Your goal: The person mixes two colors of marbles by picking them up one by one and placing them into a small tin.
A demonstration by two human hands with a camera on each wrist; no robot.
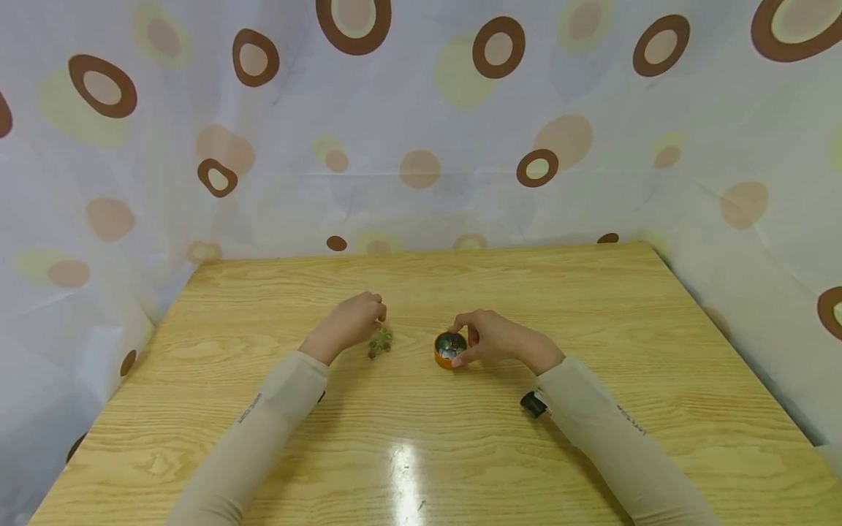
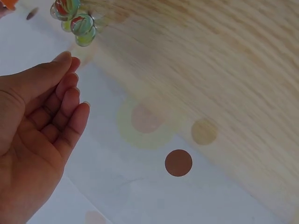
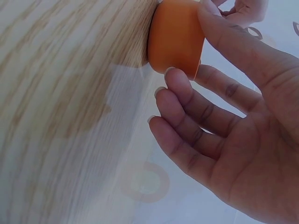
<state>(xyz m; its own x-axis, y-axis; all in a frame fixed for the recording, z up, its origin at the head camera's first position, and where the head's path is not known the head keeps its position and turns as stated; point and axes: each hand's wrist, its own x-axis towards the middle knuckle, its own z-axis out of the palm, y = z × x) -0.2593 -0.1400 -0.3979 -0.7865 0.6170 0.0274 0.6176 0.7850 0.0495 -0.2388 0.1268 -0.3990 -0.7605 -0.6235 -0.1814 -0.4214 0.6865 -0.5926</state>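
Note:
A small cluster of glass marbles [image 1: 379, 342], clear with green and red swirls, lies on the wooden table. My left hand [image 1: 350, 321] hovers right beside it, fingers loosely bent and thumb close to the index finger. In the left wrist view the marbles [image 2: 82, 24] are apart from the fingertips, and nothing shows between them. To the right, a short round orange container [image 3: 175, 39] stands upright on the table. My right hand [image 1: 496, 337] grips its sides between thumb and index finger. Its inside looks dark and shiny with red specks; the contents are too small to make out.
The light wooden table [image 1: 408, 409] spreads around both hands. A white curtain [image 1: 421, 131] with brown, pink and yellow circles hangs behind it and along its sides. A small black device [image 1: 533, 404] sits at the right wrist.

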